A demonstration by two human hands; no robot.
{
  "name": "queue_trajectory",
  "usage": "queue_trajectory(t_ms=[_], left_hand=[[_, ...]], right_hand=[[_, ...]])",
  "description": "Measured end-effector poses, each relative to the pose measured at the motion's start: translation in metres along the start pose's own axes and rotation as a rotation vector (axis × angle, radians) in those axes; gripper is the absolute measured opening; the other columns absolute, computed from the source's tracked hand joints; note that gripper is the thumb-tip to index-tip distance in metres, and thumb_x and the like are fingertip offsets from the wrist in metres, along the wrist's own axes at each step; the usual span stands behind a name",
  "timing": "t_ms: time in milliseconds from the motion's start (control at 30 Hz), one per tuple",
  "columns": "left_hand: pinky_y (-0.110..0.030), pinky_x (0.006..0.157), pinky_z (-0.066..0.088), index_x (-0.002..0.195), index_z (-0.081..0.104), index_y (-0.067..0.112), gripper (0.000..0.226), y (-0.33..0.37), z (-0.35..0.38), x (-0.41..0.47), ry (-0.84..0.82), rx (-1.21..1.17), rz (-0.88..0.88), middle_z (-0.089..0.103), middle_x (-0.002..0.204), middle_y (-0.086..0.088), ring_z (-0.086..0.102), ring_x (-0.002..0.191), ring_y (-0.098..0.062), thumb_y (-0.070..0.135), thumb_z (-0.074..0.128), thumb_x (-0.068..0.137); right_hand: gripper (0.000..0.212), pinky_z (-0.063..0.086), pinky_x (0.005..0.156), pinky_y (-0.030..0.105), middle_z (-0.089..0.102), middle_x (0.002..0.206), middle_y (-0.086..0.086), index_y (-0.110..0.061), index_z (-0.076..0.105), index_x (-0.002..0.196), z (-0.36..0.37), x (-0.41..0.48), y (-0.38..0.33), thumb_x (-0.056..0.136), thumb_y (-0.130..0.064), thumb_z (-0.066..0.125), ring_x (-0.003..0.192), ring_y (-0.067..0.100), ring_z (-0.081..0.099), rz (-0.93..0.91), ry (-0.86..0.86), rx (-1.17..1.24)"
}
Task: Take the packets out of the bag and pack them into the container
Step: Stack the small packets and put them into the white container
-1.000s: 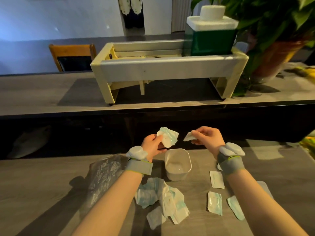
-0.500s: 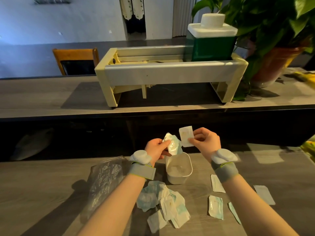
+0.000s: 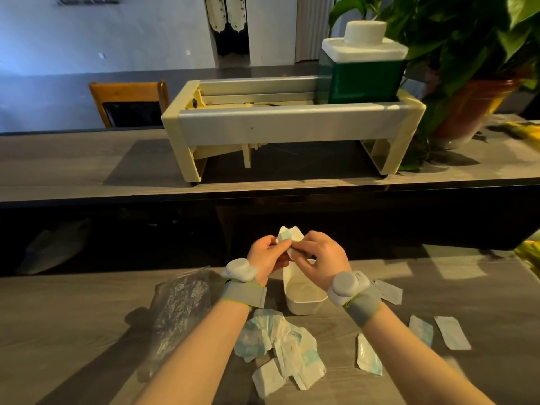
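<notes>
My left hand (image 3: 264, 254) and my right hand (image 3: 320, 258) meet just above the far rim of the small white container (image 3: 304, 299). Together they pinch a bunch of white-and-teal packets (image 3: 287, 236), whose tops stick up between my fingers. How many packets are in the bunch is hidden by my fingers. A pile of several more packets (image 3: 280, 346) lies on the table in front of the container. The crumpled clear plastic bag (image 3: 178, 311) lies flat to the left of my left forearm.
Loose packets lie to the right: one by my right forearm (image 3: 368, 359), two further right (image 3: 420, 330) (image 3: 452, 332), one behind my right wrist (image 3: 390, 292). Behind a dark gap stands a higher counter (image 3: 87, 171) with a cream slicer rack (image 3: 292, 127) and a potted plant (image 3: 473, 106).
My hands came together: the right hand brought its single flat packet against the packets in my left hand, and both now hold them as one bunch, slightly lower over the container.
</notes>
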State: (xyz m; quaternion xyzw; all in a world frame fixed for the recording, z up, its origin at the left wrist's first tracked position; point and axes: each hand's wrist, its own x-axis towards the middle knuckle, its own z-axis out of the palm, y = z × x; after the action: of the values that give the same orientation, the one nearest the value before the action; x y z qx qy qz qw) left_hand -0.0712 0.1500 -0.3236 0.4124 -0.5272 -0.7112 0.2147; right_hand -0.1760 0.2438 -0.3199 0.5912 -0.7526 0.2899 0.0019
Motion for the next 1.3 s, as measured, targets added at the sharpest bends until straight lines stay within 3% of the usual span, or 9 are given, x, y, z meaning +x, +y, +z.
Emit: queue_trajectory(t_ms=[100, 300, 500, 667, 800, 933, 1033, 1133, 1300], left_hand=[[-0.015, 0.055, 0.055, 0.083, 0.056, 0.016, 0.009, 0.0, 0.0, 0.003, 0.046, -0.011, 0.024, 0.066, 0.085, -0.007, 0.065, 0.071, -0.01, 0.013, 0.054, 0.092], [-0.024, 0.06, 0.057, 0.093, 0.055, 0.009, 0.003, 0.0, 0.008, 0.005, 0.048, 0.017, 0.019, 0.063, 0.101, -0.017, 0.065, 0.088, -0.026, 0.011, 0.053, 0.092], [-0.026, 0.072, 0.057, 0.082, 0.056, 0.015, 0.012, -0.002, 0.006, 0.005, -0.007, 0.082, 0.0, 0.065, 0.082, -0.008, 0.065, 0.074, -0.017, 0.01, 0.053, 0.092], [-0.026, 0.072, 0.056, 0.084, 0.058, 0.018, 0.012, -0.007, 0.005, 0.004, -0.037, 0.221, 0.018, 0.065, 0.077, -0.003, 0.065, 0.069, -0.012, 0.008, 0.053, 0.09], [-0.018, 0.061, 0.054, 0.077, 0.056, 0.021, 0.018, -0.011, 0.002, 0.005, -0.094, 0.386, 0.037, 0.064, 0.072, -0.001, 0.064, 0.052, 0.001, 0.007, 0.054, 0.089], [-0.022, 0.065, 0.053, 0.092, 0.062, 0.009, 0.008, -0.014, 0.002, 0.007, -0.132, 0.529, 0.058, 0.064, 0.077, -0.008, 0.063, 0.061, -0.005, 0.006, 0.057, 0.086], [-0.029, 0.083, 0.051, 0.127, 0.05, 0.006, 0.048, -0.02, -0.002, 0.006, -0.072, 0.524, 0.058, 0.063, 0.115, -0.015, 0.061, 0.093, -0.017, 0.01, 0.067, 0.082], [-0.035, 0.11, 0.033, 0.148, 0.02, 0.018, 0.095, -0.035, -0.014, 0.007, -0.154, 0.602, 0.041, 0.034, 0.151, -0.005, 0.036, 0.137, -0.022, 0.015, 0.078, 0.073], [-0.046, 0.115, 0.029, 0.147, -0.01, 0.033, 0.126, -0.06, -0.015, 0.001, -0.359, 0.651, -0.127, 0.02, 0.157, -0.005, 0.022, 0.145, -0.027, 0.015, 0.084, 0.064]], right_hand=[[0.047, 0.049, 0.082, 0.026, 0.058, 0.112, -0.001, -0.019, 0.059, 0.127, -0.003, -0.001, 0.007, 0.085, -0.039, 0.065, 0.104, 0.015, 0.053, 0.165, 0.086, 0.094], [0.1, 0.043, 0.104, 0.034, 0.04, 0.145, -0.002, -0.019, 0.022, 0.15, 0.0, 0.004, 0.001, 0.071, -0.053, 0.074, 0.133, 0.019, 0.038, 0.328, -0.185, 0.082], [0.08, 0.049, 0.091, 0.033, 0.051, 0.127, 0.001, -0.024, 0.033, 0.145, 0.001, 0.009, 0.01, 0.077, -0.044, 0.071, 0.114, 0.021, 0.048, 0.213, -0.159, -0.052], [0.079, 0.042, 0.101, 0.033, 0.052, 0.131, 0.0, -0.025, 0.034, 0.145, -0.002, 0.006, 0.014, 0.077, -0.037, 0.074, 0.124, 0.019, 0.046, 0.29, -0.302, 0.127], [0.037, 0.049, 0.088, 0.026, 0.062, 0.109, 0.0, -0.017, 0.058, 0.124, -0.004, 0.008, 0.022, 0.089, -0.028, 0.061, 0.106, 0.017, 0.059, 0.506, -0.277, 0.47], [0.012, 0.054, 0.081, 0.032, 0.066, 0.093, 0.006, -0.014, 0.067, 0.097, -0.005, 0.014, 0.027, 0.085, -0.017, 0.066, 0.09, 0.021, 0.064, 0.593, -0.322, 0.403], [0.006, 0.056, 0.084, 0.037, 0.065, 0.085, 0.005, -0.019, 0.064, 0.081, -0.001, 0.014, 0.032, 0.081, -0.016, 0.069, 0.086, 0.022, 0.065, 0.684, -0.316, 0.387], [0.009, 0.056, 0.081, 0.036, 0.064, 0.083, 0.004, -0.023, 0.061, 0.075, 0.002, 0.008, 0.034, 0.08, -0.019, 0.067, 0.085, 0.024, 0.065, 0.812, -0.267, 0.325], [0.023, 0.052, 0.081, 0.031, 0.065, 0.092, 0.003, -0.016, 0.069, 0.097, 0.027, 0.006, 0.023, 0.084, -0.03, 0.058, 0.095, 0.026, 0.066, 0.889, -0.413, 0.088]])
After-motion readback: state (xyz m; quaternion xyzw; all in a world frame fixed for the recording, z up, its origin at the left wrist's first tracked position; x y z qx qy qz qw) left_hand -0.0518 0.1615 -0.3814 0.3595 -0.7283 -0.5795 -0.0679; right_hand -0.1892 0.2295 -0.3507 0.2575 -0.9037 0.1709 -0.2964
